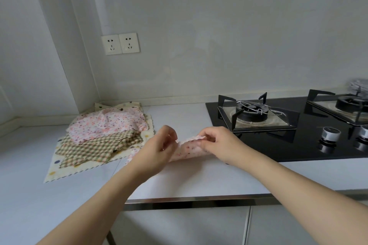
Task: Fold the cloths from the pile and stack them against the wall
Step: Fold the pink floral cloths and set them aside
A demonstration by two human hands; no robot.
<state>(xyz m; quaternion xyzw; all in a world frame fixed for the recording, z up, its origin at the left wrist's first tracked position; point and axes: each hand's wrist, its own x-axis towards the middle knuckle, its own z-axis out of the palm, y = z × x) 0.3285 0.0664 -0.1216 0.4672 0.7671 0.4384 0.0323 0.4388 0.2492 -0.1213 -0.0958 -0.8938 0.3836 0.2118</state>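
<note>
Black glass stove [286,125] far right; two wall sockets [120,43] & a loose pile [99,135] of thin zigzag-edged cloths far left. Left hand [159,147] & right hand [219,143] pinch a floral cloth [189,148] near centre of the white counter [199,181].

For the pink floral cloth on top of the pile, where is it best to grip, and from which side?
Probably pinch the pink floral cloth at its near left edge, coming from the front. That edge lies flat and free over the checked cloth, while the far middle is bunched. Both hands now hold another floral cloth.
</note>
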